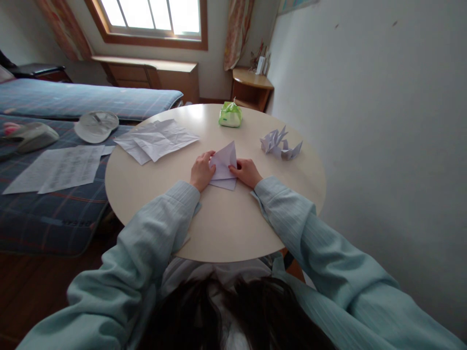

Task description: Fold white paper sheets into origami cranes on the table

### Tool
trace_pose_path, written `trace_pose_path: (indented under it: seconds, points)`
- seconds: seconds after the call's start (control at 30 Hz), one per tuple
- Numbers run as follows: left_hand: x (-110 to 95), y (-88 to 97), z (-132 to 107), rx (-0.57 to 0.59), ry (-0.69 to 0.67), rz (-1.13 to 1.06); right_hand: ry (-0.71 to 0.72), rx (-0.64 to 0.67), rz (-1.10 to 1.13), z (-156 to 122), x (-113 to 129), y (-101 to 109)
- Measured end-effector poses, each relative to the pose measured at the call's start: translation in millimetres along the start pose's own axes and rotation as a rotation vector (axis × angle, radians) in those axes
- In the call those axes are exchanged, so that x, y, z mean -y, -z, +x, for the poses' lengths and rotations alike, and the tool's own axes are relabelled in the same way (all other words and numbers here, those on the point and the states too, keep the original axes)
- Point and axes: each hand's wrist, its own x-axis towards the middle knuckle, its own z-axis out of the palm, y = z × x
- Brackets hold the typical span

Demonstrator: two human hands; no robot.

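Observation:
A pale folded paper (224, 164), shaped like a pointed triangle, lies on the round cream table (219, 228). My left hand (202, 171) pinches its left edge with the fingers curled. At the sheet's right edge, my right hand (247, 171) presses down with closed fingers. Both sleeves are light blue.
Several creased white sheets (156, 140) lie at the table's left. Finished folded paper figures (280, 144) sit at the right, a green tissue pack (230, 115) at the far edge. A bed (54, 194) with printed papers (60, 166) and a cap (97, 126) stands left; a white wall is close on the right.

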Motion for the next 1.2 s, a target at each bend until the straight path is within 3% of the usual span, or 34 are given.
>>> trace_pose_path:
  seconds: [0.2, 0.63, 1.2]
  points:
    - [0.2, 0.7, 0.4, -0.004, -0.001, -0.016, 0.007, -0.03, 0.017, 0.3, -1.7, -0.7]
    - [-3.8, 2.7, -0.2, 0.0, 0.08, 0.029, 0.114, 0.06, 0.121, -2.0, 3.3, 2.3]
    - [-9.6, 7.5, 0.3, 0.029, 0.1, 0.094, 0.072, 0.06, 0.068, -1.5, 2.6, 1.2]
